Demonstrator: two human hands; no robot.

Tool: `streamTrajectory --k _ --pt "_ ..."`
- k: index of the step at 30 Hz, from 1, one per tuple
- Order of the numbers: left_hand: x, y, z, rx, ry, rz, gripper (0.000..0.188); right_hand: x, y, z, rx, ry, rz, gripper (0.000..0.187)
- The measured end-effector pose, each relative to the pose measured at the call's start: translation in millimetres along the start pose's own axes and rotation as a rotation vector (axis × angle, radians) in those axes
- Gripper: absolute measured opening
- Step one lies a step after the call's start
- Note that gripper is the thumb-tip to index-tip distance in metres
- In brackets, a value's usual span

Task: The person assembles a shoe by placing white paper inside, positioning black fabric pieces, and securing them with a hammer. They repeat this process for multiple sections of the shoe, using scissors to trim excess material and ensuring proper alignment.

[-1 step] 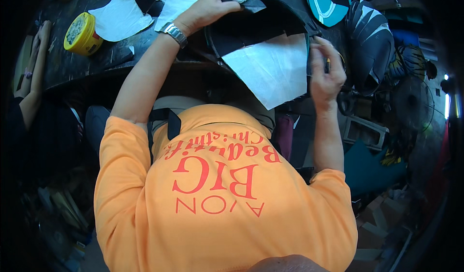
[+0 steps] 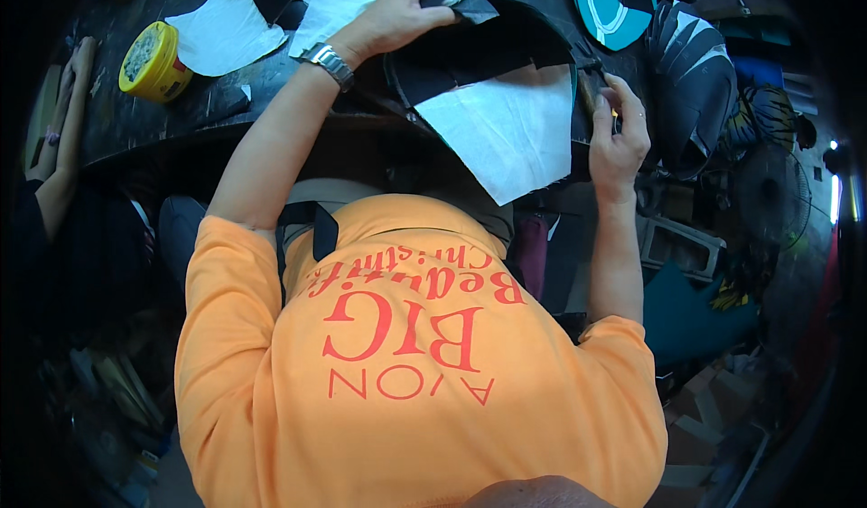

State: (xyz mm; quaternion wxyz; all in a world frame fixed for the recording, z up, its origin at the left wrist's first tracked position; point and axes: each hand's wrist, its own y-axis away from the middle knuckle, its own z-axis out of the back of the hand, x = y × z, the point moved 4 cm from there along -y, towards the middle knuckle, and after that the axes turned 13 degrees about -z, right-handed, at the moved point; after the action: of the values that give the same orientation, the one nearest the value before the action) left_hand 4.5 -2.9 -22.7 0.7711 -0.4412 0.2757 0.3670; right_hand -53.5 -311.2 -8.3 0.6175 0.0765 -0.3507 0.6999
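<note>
My left hand (image 2: 406,13) is closed on the upper edge of a curved black piece (image 2: 433,61), its thumb pressing beside a small folded flap. From that piece a white fabric lining (image 2: 506,129) hangs over the table's front edge, narrowing to a point. At its right side, my right hand (image 2: 621,138) has its fingers curled round what look like dark scissors (image 2: 591,64). Their tips lie close to the piece's right edge. The handles are mostly hidden by my fingers, and I cannot tell whether the blades touch the material.
A yellow tub (image 2: 172,74) and white fabric scraps (image 2: 230,34) lie on the dark table (image 2: 212,115). A teal-and-black piece (image 2: 614,7) rests at the back right, near stacked dark pieces (image 2: 691,83). Another person's arm (image 2: 68,133) is at the far left; a fan (image 2: 772,192) stands right.
My right hand has shifted slightly right and down, and its fingers have drawn away from the lining's edge. My left hand keeps its hold, moved a touch to the right.
</note>
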Motion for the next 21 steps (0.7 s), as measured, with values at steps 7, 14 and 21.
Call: streamTrajectory --k 7,14,21 --pt "23 1 -15 -0.084 -0.031 -0.087 0.069 -94 -1 -29 0.088 0.471 -0.046 0.044" --pt "36 12 -9 -0.083 0.150 -0.031 0.061 -7 0 8 0.137 -0.600 -0.163 0.050" --pt "29 14 -3 -0.068 0.152 -0.018 0.053 65 42 -46 0.575 -0.113 -0.004 0.038"
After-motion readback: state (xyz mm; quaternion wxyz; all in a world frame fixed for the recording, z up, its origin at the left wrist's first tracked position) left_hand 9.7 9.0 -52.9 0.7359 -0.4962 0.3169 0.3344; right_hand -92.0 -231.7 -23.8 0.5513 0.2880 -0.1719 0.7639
